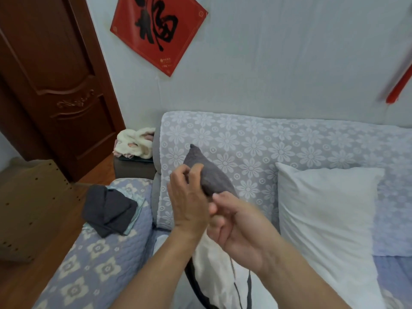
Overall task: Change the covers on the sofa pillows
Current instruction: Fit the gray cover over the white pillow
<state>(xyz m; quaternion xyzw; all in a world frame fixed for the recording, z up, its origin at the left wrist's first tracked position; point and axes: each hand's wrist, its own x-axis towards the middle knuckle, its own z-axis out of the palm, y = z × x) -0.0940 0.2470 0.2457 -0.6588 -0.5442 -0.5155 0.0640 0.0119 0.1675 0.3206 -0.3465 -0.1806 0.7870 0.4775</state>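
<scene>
Left of the bare white pillow (327, 219), a removed dark cover (109, 210) lies on the sofa arm; our left hand (189, 201) pinches the grey-covered pillow (209, 175) corner; our right hand (240, 221) grips its edge; we should peel evenly, judging the insert half-freed.

A red diamond-shaped paper poster with black calligraphy (158, 32) is hanging on the pale wall (278, 63), beside a dark brown carved wooden door (55, 85); cream fluffy fabric (136, 142) is lying below.
</scene>
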